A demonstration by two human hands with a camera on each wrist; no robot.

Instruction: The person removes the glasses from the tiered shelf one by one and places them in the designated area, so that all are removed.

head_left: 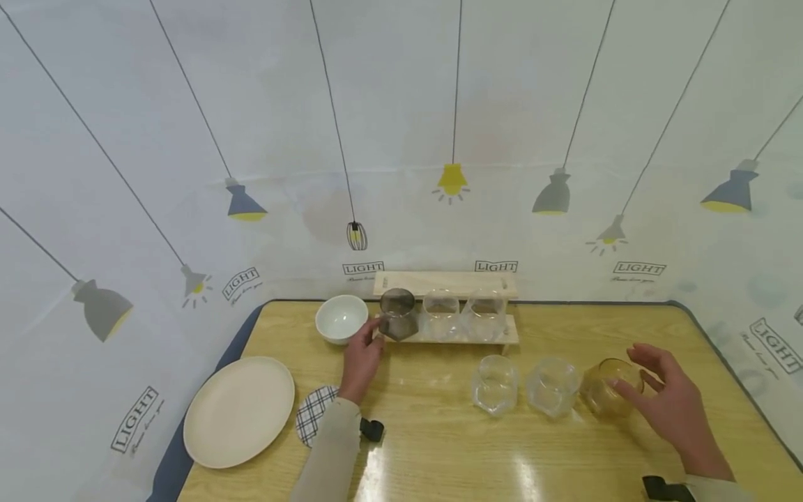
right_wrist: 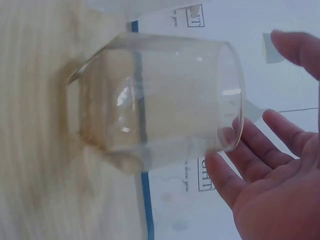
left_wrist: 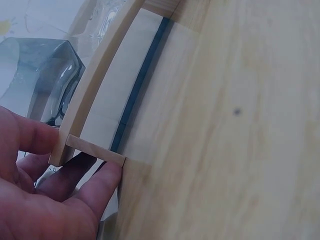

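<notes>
Head view, near to far. My right hand (head_left: 665,401) sits at the amber glass (head_left: 610,388), fingers spread and relaxed, fingertips just at its rim and side. Not wrapped yet; right wrist view shows the palm open beside the mouth, so it's a reach, not a grip. Amber glass stands upright on the wooden table (head_left: 439,446), rightmost in a row with two clear glasses (head_left: 495,383) just beside it. All faceted, thick-walled, angular toward the base; that shape should give fingers flat faces to bear on.

My left hand (head_left: 362,359) is further out at the wooden rack (head_left: 448,335). Left wrist view: fingers lie against the rack's end and a small crosspiece, with the smoky grey glass (head_left: 398,315) right behind it. Can't tell if I'm pinching that glass or only steadying the rack. The grey one sits on the lower shelf beside two more clear glasses; my guess is the rack is for storing them in a line.

Left side: matte cream plate (head_left: 238,411), checked coaster (head_left: 312,413) near my sleeve, glossy white bowl (head_left: 341,318) beside the rack. Tabletop is glossy, shows glare.
</notes>
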